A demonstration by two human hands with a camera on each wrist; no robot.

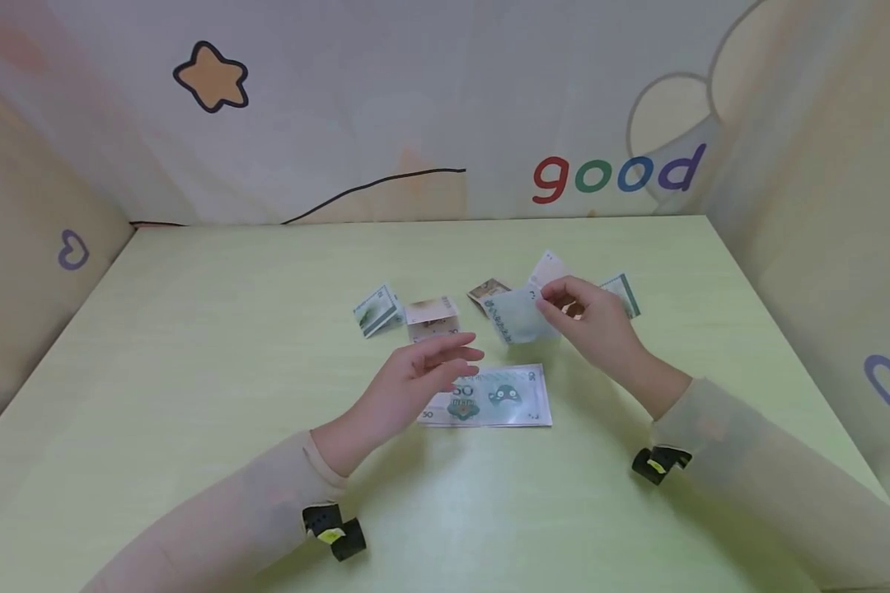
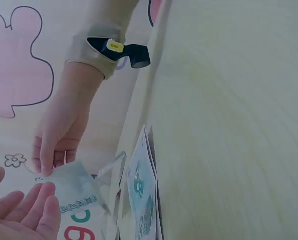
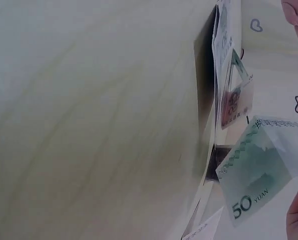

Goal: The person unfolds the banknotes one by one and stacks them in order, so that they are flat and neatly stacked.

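Note:
My right hand (image 1: 601, 325) pinches a creased green 50 yuan banknote (image 1: 517, 317) by its edge, above the table. In the right wrist view the printed "50 YUAN" shows on this banknote (image 3: 259, 167), which bends along a fold. My left hand (image 1: 400, 383) hovers with fingers extended and holds nothing. Partly under it in the head view lies a flat stack of banknotes (image 1: 519, 408), a green 50 on top. From the left wrist view, the left fingers (image 2: 28, 212) are near the held note, but contact is unclear.
Behind the stack, several folded notes stand or lie on the pale table (image 1: 193, 354): a green one (image 1: 377, 313), a brownish one (image 1: 432, 311), a darker brown one (image 1: 487, 290), a pale one (image 1: 547, 268) and another green one (image 1: 625, 295). Printed cloth walls (image 1: 415, 99) enclose the table.

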